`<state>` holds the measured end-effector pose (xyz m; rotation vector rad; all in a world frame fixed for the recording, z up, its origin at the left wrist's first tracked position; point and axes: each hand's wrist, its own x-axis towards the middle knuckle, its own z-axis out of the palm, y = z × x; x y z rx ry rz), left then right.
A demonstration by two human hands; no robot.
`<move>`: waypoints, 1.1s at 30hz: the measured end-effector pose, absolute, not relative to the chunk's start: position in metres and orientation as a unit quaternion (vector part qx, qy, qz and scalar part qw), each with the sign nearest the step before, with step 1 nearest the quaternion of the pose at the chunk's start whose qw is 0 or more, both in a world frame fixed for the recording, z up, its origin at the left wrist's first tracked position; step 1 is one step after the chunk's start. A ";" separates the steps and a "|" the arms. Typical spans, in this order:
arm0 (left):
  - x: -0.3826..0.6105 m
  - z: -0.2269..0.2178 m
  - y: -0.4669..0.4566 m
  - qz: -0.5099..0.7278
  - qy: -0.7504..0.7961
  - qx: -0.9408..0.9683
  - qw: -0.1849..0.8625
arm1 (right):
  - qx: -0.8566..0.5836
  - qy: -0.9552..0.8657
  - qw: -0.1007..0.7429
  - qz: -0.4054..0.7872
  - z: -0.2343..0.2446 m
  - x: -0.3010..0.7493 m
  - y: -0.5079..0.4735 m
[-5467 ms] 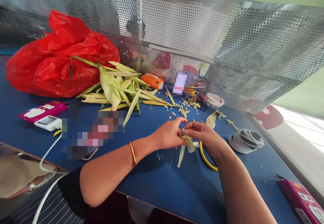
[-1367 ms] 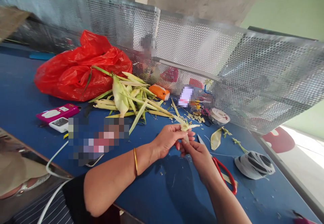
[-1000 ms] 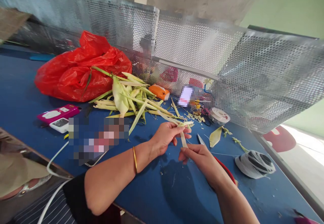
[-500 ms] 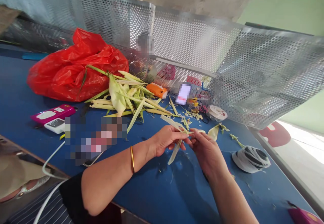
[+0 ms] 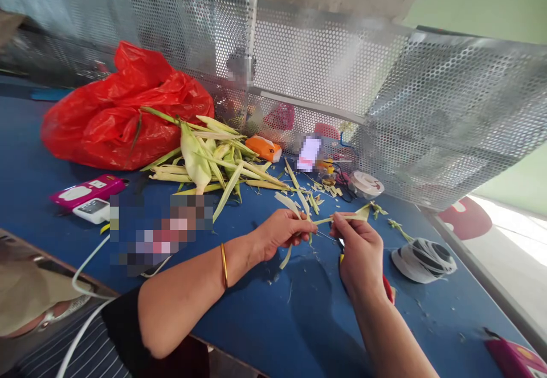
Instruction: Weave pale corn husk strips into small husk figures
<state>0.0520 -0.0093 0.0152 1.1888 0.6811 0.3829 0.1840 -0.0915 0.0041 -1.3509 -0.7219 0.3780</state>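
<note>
Slightly apart, the left hand and right hand pinched pale husk strips, too overlapped to count, above a blue counter bearing one red bag and one thread spool. One pair of scissors lay mostly hidden by the right hand; two phones were pixelated.

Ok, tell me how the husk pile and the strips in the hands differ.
The husk pile lies on the blue table, while the strips are held up by the left hand and right hand. The husk pile includes broad pieces; the strips are narrow. Both share a pale yellow-green colour.
</note>
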 end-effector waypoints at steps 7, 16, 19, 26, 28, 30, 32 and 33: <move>0.051 0.012 -0.008 0.174 0.301 0.602 0.719 | -0.672 -0.331 0.663 0.004 0.007 0.201 -0.094; 0.052 0.007 -0.007 0.161 0.230 0.660 0.697 | -0.676 -0.461 0.495 0.291 0.013 0.193 -0.095; 0.052 0.012 -0.009 0.156 0.225 0.629 0.727 | -0.630 -0.410 0.576 0.322 0.012 0.183 -0.095; 0.056 0.007 -0.012 0.171 0.253 0.573 0.761 | -0.596 -0.347 0.619 0.376 0.010 0.182 -0.093; 0.055 0.008 -0.014 0.171 0.265 0.571 0.758 | -0.597 -0.346 0.626 0.362 0.009 0.183 -0.092; 0.055 0.011 -0.015 0.164 0.275 0.575 0.753 | -0.601 -0.341 0.637 0.342 0.009 0.182 -0.092; 0.054 0.013 -0.015 0.157 0.279 0.587 0.744 | -0.609 -0.330 0.648 0.318 0.009 0.180 -0.093; 0.054 0.014 -0.015 0.154 0.278 0.593 0.740 | -0.614 -0.324 0.651 0.305 0.009 0.180 -0.093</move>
